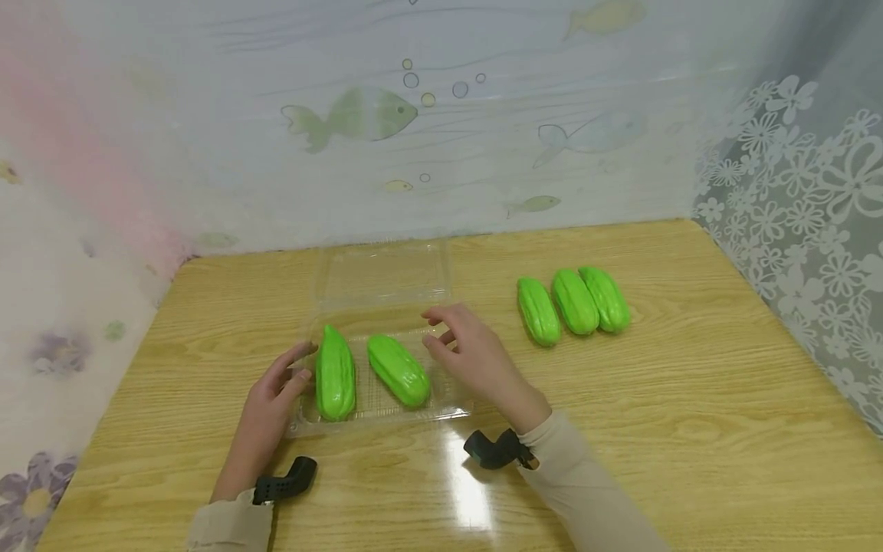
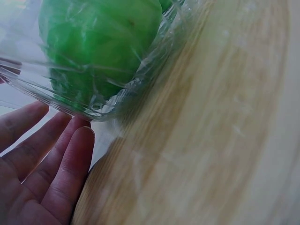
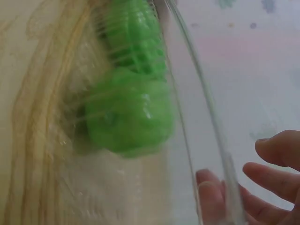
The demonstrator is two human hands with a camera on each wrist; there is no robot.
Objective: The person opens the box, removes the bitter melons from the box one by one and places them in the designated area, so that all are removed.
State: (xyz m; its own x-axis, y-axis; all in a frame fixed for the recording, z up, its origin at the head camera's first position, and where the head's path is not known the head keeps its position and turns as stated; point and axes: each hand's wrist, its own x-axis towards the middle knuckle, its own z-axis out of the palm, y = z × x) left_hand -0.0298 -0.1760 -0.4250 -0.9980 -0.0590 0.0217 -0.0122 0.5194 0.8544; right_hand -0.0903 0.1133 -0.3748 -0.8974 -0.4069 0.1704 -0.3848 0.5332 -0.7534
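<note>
A clear plastic clamshell box (image 1: 386, 418) lies with its lid (image 1: 386, 272) folded back. Two glossy green, ribbed, melon-shaped pieces rest inside: one (image 1: 335, 376) upright along the left side, the other (image 1: 398, 371) slanted near the middle. My left hand (image 1: 272, 395) is at the box's left wall; in the left wrist view its extended fingers (image 2: 70, 164) touch the wall from outside. Over the box's right side is my right hand (image 1: 476, 356), fingers loosely bent and nothing in its grasp. In the right wrist view its fingers (image 3: 274, 183) show beside the clear wall.
Three more green pieces lie on the wooden table (image 1: 690, 399) to the right of the box: one (image 1: 539, 311) slightly apart, two (image 1: 576, 301) (image 1: 605, 299) side by side. A fish-patterned curtain (image 1: 483, 153) borders the back edge, and a white-flowered one (image 1: 800, 192) the right.
</note>
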